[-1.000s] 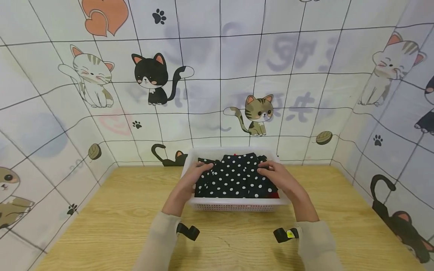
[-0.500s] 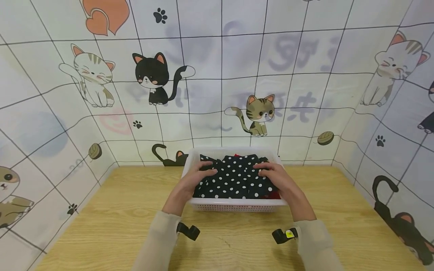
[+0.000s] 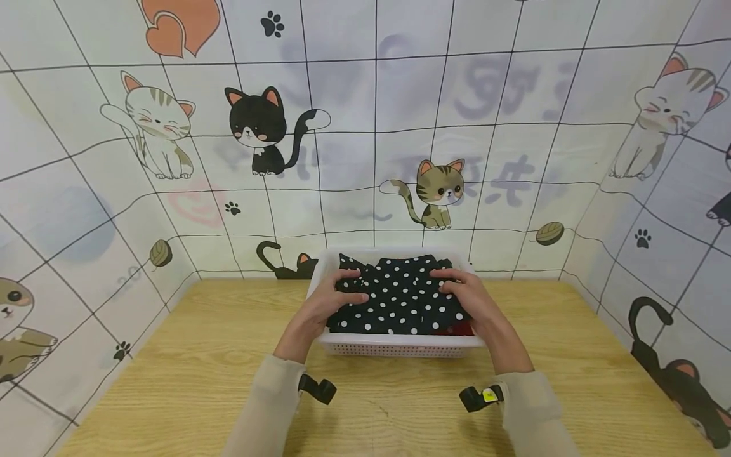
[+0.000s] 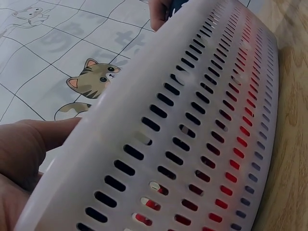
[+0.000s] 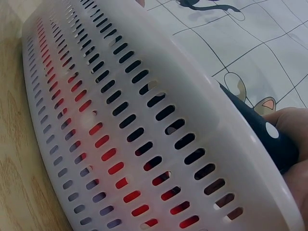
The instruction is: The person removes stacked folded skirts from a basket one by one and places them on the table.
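A black cloth with white polka dots [image 3: 394, 298] lies bunched in a white plastic basket [image 3: 400, 341]. Over its left side, my left hand [image 3: 322, 304] rests with thumb and fingers spread apart. At the opposite side my right hand [image 3: 476, 304] touches the cloth, thumb and fingers likewise apart; some fingertips are hidden. Red fabric [image 3: 461, 329] shows beneath, at the front right corner. In the right wrist view, part of the dotted cloth [image 5: 257, 120] rises above the rim beside the hand. The left wrist view shows mostly the slotted basket wall [image 4: 192, 120].
The basket stands on a wooden table [image 3: 240, 355], close to the back wall sheet [image 3: 354, 222], which is printed with cats and grid lines. Both forearms in light sleeves reach in from the front, each with a black camera strap [image 3: 316, 388] at the wrist.
My thumbs and fingers have spread wider on the cloth. Its upper left corner has risen slightly, and more red fabric shows at the front right. The basket has stayed in place.
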Demonstrator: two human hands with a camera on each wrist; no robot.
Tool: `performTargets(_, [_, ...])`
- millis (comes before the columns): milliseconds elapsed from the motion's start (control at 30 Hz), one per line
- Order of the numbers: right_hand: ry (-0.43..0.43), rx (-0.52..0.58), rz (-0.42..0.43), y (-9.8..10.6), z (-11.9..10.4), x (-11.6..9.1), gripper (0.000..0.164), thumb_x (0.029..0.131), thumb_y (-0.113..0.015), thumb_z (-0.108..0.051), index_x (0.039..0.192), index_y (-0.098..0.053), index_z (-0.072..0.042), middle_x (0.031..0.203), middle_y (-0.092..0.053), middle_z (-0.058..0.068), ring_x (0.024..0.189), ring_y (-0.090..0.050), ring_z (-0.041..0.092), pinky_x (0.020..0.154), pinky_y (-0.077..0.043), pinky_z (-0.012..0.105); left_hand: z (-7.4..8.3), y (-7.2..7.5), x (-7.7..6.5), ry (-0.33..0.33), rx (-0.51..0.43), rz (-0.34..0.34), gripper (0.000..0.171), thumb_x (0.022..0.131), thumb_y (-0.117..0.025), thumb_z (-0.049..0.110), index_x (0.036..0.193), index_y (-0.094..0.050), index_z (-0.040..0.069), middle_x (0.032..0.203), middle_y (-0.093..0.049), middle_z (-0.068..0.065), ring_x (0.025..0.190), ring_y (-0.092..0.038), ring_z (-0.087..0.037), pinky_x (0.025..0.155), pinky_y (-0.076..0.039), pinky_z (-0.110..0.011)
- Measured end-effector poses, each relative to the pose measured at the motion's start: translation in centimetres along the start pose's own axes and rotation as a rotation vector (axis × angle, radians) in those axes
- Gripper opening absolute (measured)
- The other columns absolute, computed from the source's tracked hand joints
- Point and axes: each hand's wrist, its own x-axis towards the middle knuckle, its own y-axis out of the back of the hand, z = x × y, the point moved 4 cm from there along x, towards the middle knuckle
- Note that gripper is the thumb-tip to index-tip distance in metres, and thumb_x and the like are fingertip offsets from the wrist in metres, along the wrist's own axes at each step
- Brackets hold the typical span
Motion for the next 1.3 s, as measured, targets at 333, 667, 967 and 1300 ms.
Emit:
performTargets(333, [-0.01,0.021,0.0,0.08,-0.18,0.07,0.049,0.102,-0.046,-0.009,0.151,-0.053,-0.012,0.169,-0.028,0.016,0.124,-0.057,0.026,0.086,-0.059,0.023,0.03,0.4,0.01,-0.036,0.012,-0.049,0.054,0.088,-0.079,0.015,0.14,-0.062,0.015,0.164,-0.034,-0.013,0.124,-0.058,-0.028,0.114,-0.044,-0.048])
performTargets(667, [-0.006,-0.027,-0.005,-0.06,0.03,0.1,0.049,0.103,-0.048,-0.012,0.151,-0.052,-0.012,0.167,-0.031,0.019,0.122,-0.058,0.026,0.084,-0.059,0.022,-0.04,0.2,0.17,-0.038,0.004,-0.067,0.051,0.091,-0.077,0.019,0.14,-0.062,0.015,0.161,-0.036,-0.012,0.121,-0.058,-0.027,0.112,-0.045,-0.046])
performTargets(967, [-0.003,-0.034,-0.011,0.19,0.09,0.1,0.049,0.104,-0.053,-0.015,0.152,-0.051,-0.012,0.165,-0.035,0.02,0.103,-0.066,0.014,0.082,-0.062,0.026,-0.12,-0.04,0.56,-0.026,0.004,-0.076,0.05,0.093,-0.075,0.023,0.14,-0.062,0.014,0.163,-0.034,-0.011,0.124,-0.056,-0.028,0.113,-0.044,-0.046])
performTargets(1300, [-0.005,-0.028,-0.004,0.12,0.21,0.12,0.047,0.104,-0.054,-0.018,0.15,-0.053,-0.012,0.164,-0.037,0.018,0.1,-0.067,0.012,0.081,-0.062,0.024,-0.18,-0.01,0.42,-0.014,0.012,-0.07,0.047,0.095,-0.073,0.025,0.14,-0.062,0.015,0.163,-0.034,-0.011,0.126,-0.055,-0.03,0.113,-0.043,-0.048])
